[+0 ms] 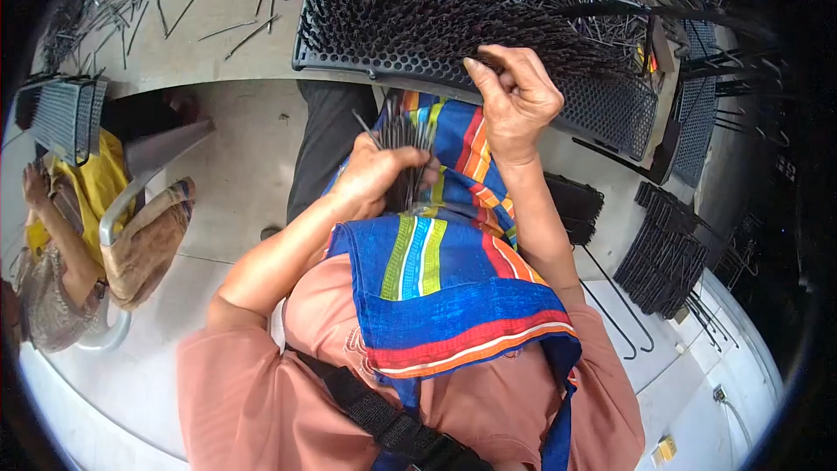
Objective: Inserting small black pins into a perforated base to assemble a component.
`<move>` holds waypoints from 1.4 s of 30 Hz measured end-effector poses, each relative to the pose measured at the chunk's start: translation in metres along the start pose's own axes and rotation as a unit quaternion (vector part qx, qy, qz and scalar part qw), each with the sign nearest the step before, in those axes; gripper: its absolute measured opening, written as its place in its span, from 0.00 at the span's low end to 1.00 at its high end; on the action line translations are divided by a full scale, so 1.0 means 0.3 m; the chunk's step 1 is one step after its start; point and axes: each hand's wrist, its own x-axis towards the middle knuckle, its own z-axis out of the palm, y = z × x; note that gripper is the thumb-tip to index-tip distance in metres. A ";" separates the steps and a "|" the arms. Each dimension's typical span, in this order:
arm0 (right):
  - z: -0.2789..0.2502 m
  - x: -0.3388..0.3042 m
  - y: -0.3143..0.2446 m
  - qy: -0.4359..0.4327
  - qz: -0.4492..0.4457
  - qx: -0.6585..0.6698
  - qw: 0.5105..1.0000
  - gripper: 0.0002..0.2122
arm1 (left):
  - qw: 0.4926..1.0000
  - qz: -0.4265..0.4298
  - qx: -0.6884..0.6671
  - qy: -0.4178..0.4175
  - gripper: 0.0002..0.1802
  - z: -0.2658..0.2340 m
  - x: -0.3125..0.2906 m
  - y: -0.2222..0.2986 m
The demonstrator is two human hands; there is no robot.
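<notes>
My left hand [370, 173] is closed round a bundle of thin dark metal rods [404, 144], held upright above my lap. One rod sticks out sideways past the thumb. Over the front edge of a black perforated rack [418, 71], my right hand [521, 103] is closed in a pinch, thumb against the forefinger. Whatever lies between those fingertips, if anything, is too small to make out. Dark rods [427, 13] stand densely in the rack's holes, while bare holes show along its front strip and right end.
Loose rods [179, 13] lie scattered on the table [235, 57], heaped behind the rack. At the left sits another person [65, 244] beside a smaller rack [65, 118]. On my right, a filled rack [663, 249] and long hooked wires [610, 314] stand low down.
</notes>
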 end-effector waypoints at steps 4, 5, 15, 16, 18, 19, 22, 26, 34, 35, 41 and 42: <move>-0.006 -0.001 0.017 0.001 -0.041 0.000 0.999 0.07 | 0.997 -0.018 0.015 -0.073 0.05 -0.045 -0.007 -0.067; -0.005 0.003 0.014 0.000 -0.041 0.002 0.999 0.07 | 0.999 -0.019 0.028 -0.040 0.04 -0.042 -0.016 -0.064; -0.024 -0.018 -0.017 -0.088 -0.153 -0.182 0.967 0.08 | 0.997 0.018 -0.072 0.029 0.07 -0.016 -0.033 0.018; -0.029 -0.030 -0.019 -0.067 -0.182 -0.160 0.968 0.08 | 0.997 0.025 -0.072 0.027 0.08 -0.015 -0.035 0.024; -0.027 -0.078 -0.029 -0.116 -0.100 -0.129 0.980 0.07 | 0.997 0.032 -0.075 0.017 0.08 -0.014 -0.049 0.037; -0.013 -0.113 -0.004 -0.212 0.089 0.013 0.973 0.06 | 0.996 0.039 -0.076 0.005 0.09 -0.010 -0.053 0.041; 0.024 -0.153 -0.024 -0.269 0.380 0.306 0.831 0.05 | 0.998 0.038 -0.055 -0.012 0.10 -0.002 -0.054 0.046; 0.022 -0.115 -0.004 -0.308 0.404 0.279 0.814 0.04 | 0.996 0.068 -0.060 0.016 0.10 -0.020 -0.065 0.028; 0.093 -0.048 -0.078 -0.023 0.107 0.195 0.975 0.06 | 0.988 0.091 -0.060 0.109 0.04 -0.099 -0.046 0.006; 0.107 -0.038 -0.072 -0.025 0.106 0.195 0.975 0.06 | 0.988 0.103 -0.057 0.096 0.04 -0.096 -0.050 0.004; 0.127 -0.043 -0.058 -0.061 -0.169 0.039 0.983 0.09 | 0.992 0.068 -0.087 0.054 0.05 -0.106 -0.050 -0.005; 0.124 -0.052 -0.058 -0.074 -0.197 0.017 0.977 0.09 | 0.993 0.052 -0.100 0.044 0.05 -0.110 -0.051 -0.008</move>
